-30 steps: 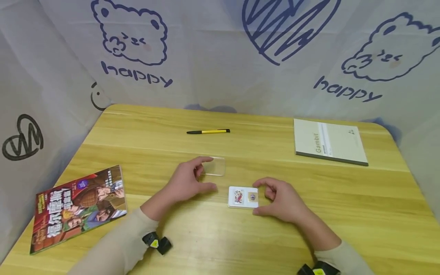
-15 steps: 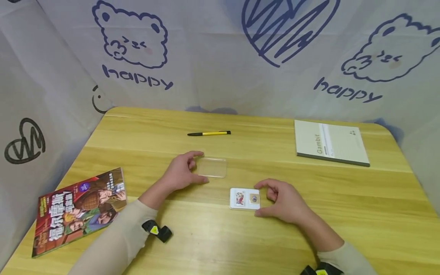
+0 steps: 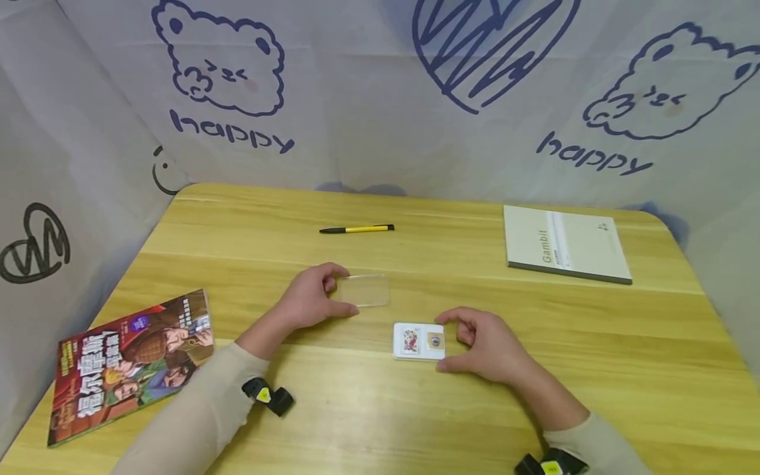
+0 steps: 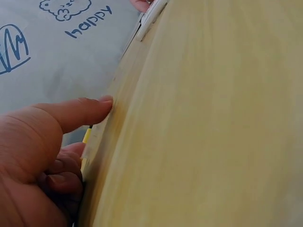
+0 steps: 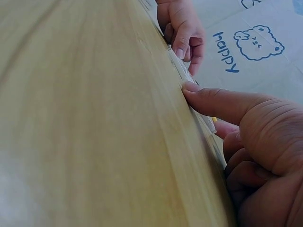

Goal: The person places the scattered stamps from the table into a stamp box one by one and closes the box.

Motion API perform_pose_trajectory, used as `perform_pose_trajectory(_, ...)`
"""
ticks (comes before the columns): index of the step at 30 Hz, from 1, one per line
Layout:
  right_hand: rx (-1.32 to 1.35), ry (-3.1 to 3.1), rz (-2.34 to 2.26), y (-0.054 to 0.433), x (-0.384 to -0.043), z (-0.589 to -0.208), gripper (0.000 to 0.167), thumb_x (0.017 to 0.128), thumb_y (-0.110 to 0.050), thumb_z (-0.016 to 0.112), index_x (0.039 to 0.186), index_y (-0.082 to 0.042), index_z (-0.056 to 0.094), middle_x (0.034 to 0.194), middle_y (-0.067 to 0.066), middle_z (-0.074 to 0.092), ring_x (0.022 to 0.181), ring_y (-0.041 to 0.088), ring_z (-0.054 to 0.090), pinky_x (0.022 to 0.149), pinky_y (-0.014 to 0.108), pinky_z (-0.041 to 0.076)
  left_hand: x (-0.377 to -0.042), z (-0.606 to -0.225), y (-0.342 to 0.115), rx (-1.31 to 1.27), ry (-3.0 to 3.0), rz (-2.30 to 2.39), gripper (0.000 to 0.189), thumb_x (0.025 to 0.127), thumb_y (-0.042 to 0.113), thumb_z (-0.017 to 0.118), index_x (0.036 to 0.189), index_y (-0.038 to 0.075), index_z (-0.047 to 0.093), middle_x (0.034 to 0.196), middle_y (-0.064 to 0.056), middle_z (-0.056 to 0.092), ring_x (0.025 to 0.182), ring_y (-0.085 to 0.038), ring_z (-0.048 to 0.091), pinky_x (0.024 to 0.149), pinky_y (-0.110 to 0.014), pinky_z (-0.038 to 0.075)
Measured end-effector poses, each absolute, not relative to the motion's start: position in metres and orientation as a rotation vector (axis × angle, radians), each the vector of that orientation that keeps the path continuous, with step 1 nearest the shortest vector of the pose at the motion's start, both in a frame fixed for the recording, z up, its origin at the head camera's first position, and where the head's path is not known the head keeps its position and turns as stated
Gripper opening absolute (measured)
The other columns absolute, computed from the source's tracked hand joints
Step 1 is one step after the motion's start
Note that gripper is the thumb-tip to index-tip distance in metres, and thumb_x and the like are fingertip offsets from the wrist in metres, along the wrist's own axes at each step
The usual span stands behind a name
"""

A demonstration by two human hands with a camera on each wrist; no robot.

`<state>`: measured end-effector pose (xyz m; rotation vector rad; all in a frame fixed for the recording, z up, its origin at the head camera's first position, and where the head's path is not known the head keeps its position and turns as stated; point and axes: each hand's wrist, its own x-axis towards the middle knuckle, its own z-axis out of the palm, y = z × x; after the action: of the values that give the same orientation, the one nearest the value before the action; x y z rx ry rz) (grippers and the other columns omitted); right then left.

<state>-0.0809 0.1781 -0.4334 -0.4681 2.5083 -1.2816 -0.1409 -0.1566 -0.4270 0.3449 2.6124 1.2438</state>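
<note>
A thin, clear, rectangular plastic lid [image 3: 368, 291] lies on the wooden table in the head view. My left hand [image 3: 311, 298] holds its left end, index finger at the far edge and thumb at the near edge. To the right and nearer me is a flat white case [image 3: 419, 342], with a small colourful picture on its left half and a gold-coloured square on its right. My right hand [image 3: 483, 346] grips the case's right end between thumb and index finger. The right wrist view shows the thumb [image 5: 213, 101] against the case's side; both other wrist-view surfaces appear edge-on.
A yellow-and-black pen [image 3: 357, 229] lies beyond the lid. A beige notebook [image 3: 567, 244] is at the back right, and a colourful illustrated book [image 3: 133, 366] at the left. Behind the table [image 3: 368, 409] hangs a white sheet [image 3: 356, 99] with drawings.
My left hand has drawn back leftward along the clear lid, uncovering more of it, and its thumb has come nearer the lid's near edge. My right hand and the case stay put.
</note>
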Motion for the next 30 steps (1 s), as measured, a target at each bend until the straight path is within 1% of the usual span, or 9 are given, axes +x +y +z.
perform_pose_trajectory(5, -0.467, 2.507, -1.280, 0.176, -0.083, -0.435, 0.063, 0.062, -0.026, 0.097, 0.116, -0.015, 0.068, 0.063, -0.006, 0.039, 0.057, 0.009, 0.036, 0.073, 0.034, 0.040, -0.139, -0.429, -0.158, 0.307, 2.601, 1.307, 0.062, 0.071, 0.023, 0.093, 0.121, 0.005, 0.062, 0.075, -0.001, 0.038, 0.064, -0.015, 0.034, 0.073, -0.037, 0.036)
perform_pose_trajectory(13, -0.467, 2.512, -1.275, 0.178, -0.082, -0.434, 0.062, 0.062, -0.027, 0.097, 0.115, -0.015, 0.068, 0.063, -0.006, 0.039, 0.057, 0.010, 0.036, 0.072, 0.033, 0.040, -0.127, -0.431, -0.145, 0.271, 2.564, 1.499, 0.062, 0.068, 0.019, 0.095, 0.119, 0.004, 0.063, 0.073, -0.001, 0.037, 0.068, -0.017, 0.038, 0.072, -0.036, 0.038)
perform_pose_trajectory(22, -0.460, 2.519, -1.275, 0.178, -0.082, -0.434, 0.062, 0.061, -0.027, 0.097, 0.115, -0.015, 0.068, 0.063, -0.006, 0.039, 0.057, 0.010, 0.036, 0.072, 0.034, 0.040, -0.106, -0.430, -0.121, 0.293, 2.385, 1.715, 0.063, 0.067, 0.010, 0.094, 0.121, 0.004, 0.062, 0.074, -0.001, 0.035, 0.062, -0.015, 0.034, 0.065, -0.028, 0.038)
perform_pose_trajectory(27, -0.458, 2.517, -1.282, 0.178, -0.081, -0.433, 0.062, 0.061, -0.028, 0.097, 0.115, -0.015, 0.069, 0.064, -0.005, 0.040, 0.057, 0.010, 0.037, 0.071, 0.034, 0.040, -0.097, -0.427, -0.108, 0.326, 2.369, 1.702, 0.062, 0.068, 0.009, 0.094, 0.121, 0.005, 0.063, 0.074, -0.001, 0.036, 0.061, -0.013, 0.035, 0.060, -0.026, 0.036)
perform_pose_trajectory(30, -0.458, 2.515, -1.285, 0.178, -0.081, -0.434, 0.062, 0.061, -0.028, 0.097, 0.114, -0.016, 0.069, 0.063, -0.005, 0.040, 0.058, 0.010, 0.038, 0.072, 0.034, 0.041, -0.094, -0.426, -0.101, 0.349, 2.381, 1.691, 0.062, 0.067, 0.010, 0.094, 0.121, 0.005, 0.063, 0.073, -0.001, 0.036, 0.061, -0.012, 0.036, 0.060, -0.025, 0.037)
